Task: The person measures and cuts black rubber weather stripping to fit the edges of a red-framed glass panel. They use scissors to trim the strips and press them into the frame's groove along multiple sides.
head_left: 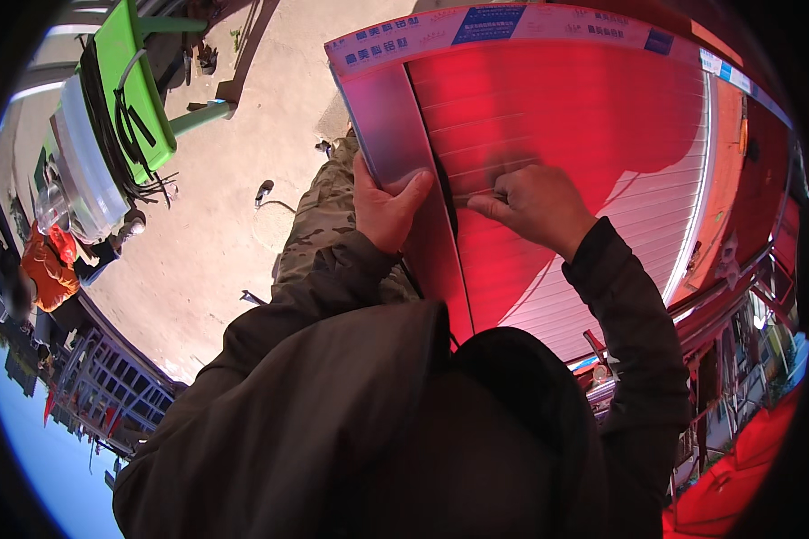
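A large panel with horizontal ribs (548,108), lit red over most of its face, lies before me. A smooth, film-covered frame bar (385,135) runs along its left side. My left hand (388,208) is closed round this bar's outer edge, thumb on top and fingers hidden underneath. A thin black strip (422,117) follows the seam between bar and panel, and it bulges wider beside my hands. My right hand (541,208) is closed over the panel, thumb pointing at the strip. What sits in its fingers is hard to see, and there is some motion blur.
Printed protective film (503,24) covers the frame's far edge. At left stand a green plastic stool (135,90) with black cord over it and a translucent tub (85,162). A person in orange (49,274) is beyond them. Small dark objects lie on the pale ground (198,251).
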`<action>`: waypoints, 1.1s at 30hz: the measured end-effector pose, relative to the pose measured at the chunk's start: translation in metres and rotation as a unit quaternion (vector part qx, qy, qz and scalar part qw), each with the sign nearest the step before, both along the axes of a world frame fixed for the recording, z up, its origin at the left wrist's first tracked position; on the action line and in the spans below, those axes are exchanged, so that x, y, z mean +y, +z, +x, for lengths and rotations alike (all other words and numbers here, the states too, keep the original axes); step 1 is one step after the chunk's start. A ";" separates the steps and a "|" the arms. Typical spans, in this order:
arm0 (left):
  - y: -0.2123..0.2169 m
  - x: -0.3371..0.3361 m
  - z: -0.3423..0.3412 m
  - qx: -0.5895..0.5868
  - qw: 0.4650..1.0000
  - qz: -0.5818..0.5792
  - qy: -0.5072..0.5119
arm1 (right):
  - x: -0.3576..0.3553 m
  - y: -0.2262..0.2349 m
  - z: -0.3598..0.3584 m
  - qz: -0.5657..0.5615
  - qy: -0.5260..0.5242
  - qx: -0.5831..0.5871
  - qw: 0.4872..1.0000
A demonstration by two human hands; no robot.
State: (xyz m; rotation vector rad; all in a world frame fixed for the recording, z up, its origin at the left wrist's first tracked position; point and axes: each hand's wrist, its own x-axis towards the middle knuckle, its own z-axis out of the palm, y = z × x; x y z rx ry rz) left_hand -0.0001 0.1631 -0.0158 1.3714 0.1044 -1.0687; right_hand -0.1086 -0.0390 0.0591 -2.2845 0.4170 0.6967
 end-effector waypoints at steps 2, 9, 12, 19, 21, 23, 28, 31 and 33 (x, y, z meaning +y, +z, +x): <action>-0.004 0.002 0.001 0.112 0.992 -0.021 0.045 | 0.005 -0.003 -0.001 0.005 -0.003 -0.009 1.000; -0.003 0.000 0.001 0.159 0.986 0.012 0.038 | 0.006 0.004 0.016 -0.019 0.039 0.070 0.997; -0.006 0.000 0.001 0.136 0.990 -0.009 0.029 | 0.008 0.005 0.000 -0.005 0.046 0.086 0.995; -0.008 0.000 -0.003 0.144 0.987 -0.034 0.066 | 0.016 0.002 0.000 -0.038 0.056 0.071 0.995; -0.006 -0.002 -0.001 0.149 0.987 -0.023 0.057 | 0.017 0.006 -0.007 -0.011 0.037 0.090 0.995; -0.001 -0.003 0.004 0.163 0.986 -0.001 0.041 | 0.021 0.009 -0.013 0.008 0.031 0.108 0.994; 0.000 -0.002 0.001 0.150 0.987 -0.007 0.050 | 0.024 0.006 -0.025 0.008 0.019 0.087 0.996; 0.003 -0.005 0.002 0.136 0.990 -0.005 0.048 | 0.026 0.014 -0.019 -0.005 0.008 0.083 0.996; 0.003 -0.001 0.000 0.132 0.990 -0.009 0.044 | 0.029 0.011 -0.020 -0.018 0.025 0.094 0.995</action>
